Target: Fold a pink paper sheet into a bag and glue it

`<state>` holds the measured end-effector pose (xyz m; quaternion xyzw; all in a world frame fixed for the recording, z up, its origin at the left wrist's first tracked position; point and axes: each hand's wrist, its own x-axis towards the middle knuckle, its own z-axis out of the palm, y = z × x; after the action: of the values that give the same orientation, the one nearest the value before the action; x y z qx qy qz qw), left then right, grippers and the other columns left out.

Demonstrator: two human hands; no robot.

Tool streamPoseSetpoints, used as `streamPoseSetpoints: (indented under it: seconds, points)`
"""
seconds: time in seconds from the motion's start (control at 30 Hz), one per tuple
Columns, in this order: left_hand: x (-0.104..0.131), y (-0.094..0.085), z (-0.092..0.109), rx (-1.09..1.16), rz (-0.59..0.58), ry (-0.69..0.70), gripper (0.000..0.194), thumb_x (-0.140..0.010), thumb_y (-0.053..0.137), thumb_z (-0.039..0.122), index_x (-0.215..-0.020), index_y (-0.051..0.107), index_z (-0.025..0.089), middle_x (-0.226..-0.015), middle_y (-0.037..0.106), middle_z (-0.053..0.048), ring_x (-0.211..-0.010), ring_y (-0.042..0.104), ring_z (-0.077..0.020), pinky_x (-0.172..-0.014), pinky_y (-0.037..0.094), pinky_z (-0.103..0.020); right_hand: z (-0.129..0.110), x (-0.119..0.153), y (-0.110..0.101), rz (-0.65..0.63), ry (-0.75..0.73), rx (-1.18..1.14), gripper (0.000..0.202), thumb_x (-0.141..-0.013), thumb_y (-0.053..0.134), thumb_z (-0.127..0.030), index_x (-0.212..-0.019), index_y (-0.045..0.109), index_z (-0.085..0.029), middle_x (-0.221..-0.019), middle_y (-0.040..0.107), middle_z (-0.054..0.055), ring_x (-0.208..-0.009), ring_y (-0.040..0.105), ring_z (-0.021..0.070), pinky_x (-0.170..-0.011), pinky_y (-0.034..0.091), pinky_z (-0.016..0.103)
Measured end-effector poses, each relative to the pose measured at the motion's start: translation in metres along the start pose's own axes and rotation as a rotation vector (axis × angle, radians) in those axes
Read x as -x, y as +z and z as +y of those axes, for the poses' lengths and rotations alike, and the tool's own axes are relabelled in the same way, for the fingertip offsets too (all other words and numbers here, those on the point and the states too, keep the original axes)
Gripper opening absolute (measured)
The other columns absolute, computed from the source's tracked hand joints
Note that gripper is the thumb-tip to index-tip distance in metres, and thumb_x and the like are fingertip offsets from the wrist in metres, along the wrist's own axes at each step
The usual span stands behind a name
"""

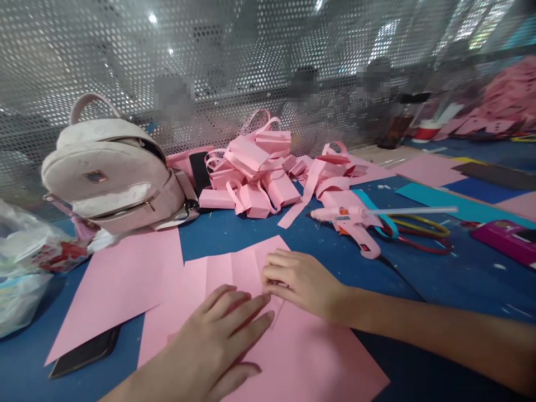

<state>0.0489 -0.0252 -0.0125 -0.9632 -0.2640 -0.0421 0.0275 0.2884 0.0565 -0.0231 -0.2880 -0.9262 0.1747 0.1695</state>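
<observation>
A creased sheet of pink paper [220, 271] lies in front of me on top of another pink sheet [318, 357]. My left hand [226, 329] rests on the creased sheet with its fingers stretched out. Over the sheet's right side, my right hand [299, 279] has its fingers curled together at the paper. A small edge of paper shows just below those fingers, but what lies between them is hidden. Vertical fold lines run across the upper part of the creased sheet.
Behind the paper stand a white backpack [113, 173] and a pile of folded pink paper bags [255, 173]. A pink glue gun [352, 220] lies to the right, near a magenta tool [506, 240]. A black phone [86, 352] sits partly under another pink sheet [129, 273].
</observation>
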Motion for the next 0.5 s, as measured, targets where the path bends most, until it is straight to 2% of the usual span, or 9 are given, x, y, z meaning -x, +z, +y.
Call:
streamPoseSetpoints:
  seconds: [0.1, 0.23, 0.37, 0.5]
  points:
    - [0.003, 0.006, -0.003, -0.023, 0.037, 0.006, 0.057, -0.106, 0.039, 0.05, -0.152, 0.042, 0.018, -0.156, 0.048, -0.005, -0.124, 0.054, -0.0276, -0.107, 0.043, -0.048, 0.003, 0.011, -0.011, 0.041, -0.119, -0.111, 0.038, -0.107, 0.045, -0.036, -0.088, 0.074, -0.02, -0.08, 0.06, 0.002, -0.078, 0.053, 0.0166, -0.07, 0.036, 0.029]
    - [0.005, 0.026, -0.01, -0.103, 0.186, 0.075, 0.058, -0.106, 0.031, 0.056, -0.151, 0.046, 0.023, -0.152, 0.054, -0.006, -0.12, 0.056, -0.0272, -0.108, 0.042, -0.049, 0.002, 0.025, -0.02, -0.078, -0.33, -0.045, 0.049, -0.109, 0.032, -0.042, -0.106, 0.076, -0.021, -0.076, 0.062, 0.004, -0.071, 0.048, 0.0184, -0.065, 0.033, 0.033]
    - [0.006, 0.046, -0.013, -0.122, 0.237, 0.065, 0.056, -0.106, 0.028, 0.057, -0.15, 0.047, 0.028, -0.152, 0.053, -0.006, -0.119, 0.057, -0.0263, -0.11, 0.042, -0.052, 0.001, 0.027, -0.024, -0.156, -0.297, 0.04, 0.036, -0.107, 0.041, -0.035, -0.11, 0.074, -0.022, -0.076, 0.066, 0.003, -0.071, 0.048, 0.0195, -0.063, 0.029, 0.034]
    - [0.004, 0.048, -0.012, -0.162, 0.324, 0.034, 0.043, -0.109, 0.032, 0.042, -0.144, 0.055, 0.031, -0.148, 0.057, -0.004, -0.116, 0.059, -0.0227, -0.113, 0.042, -0.05, 0.001, 0.024, -0.035, -0.219, -0.173, 0.087, 0.027, -0.104, 0.048, -0.028, -0.103, 0.075, -0.026, -0.07, 0.07, 0.001, -0.067, 0.054, 0.0183, -0.063, 0.026, 0.033]
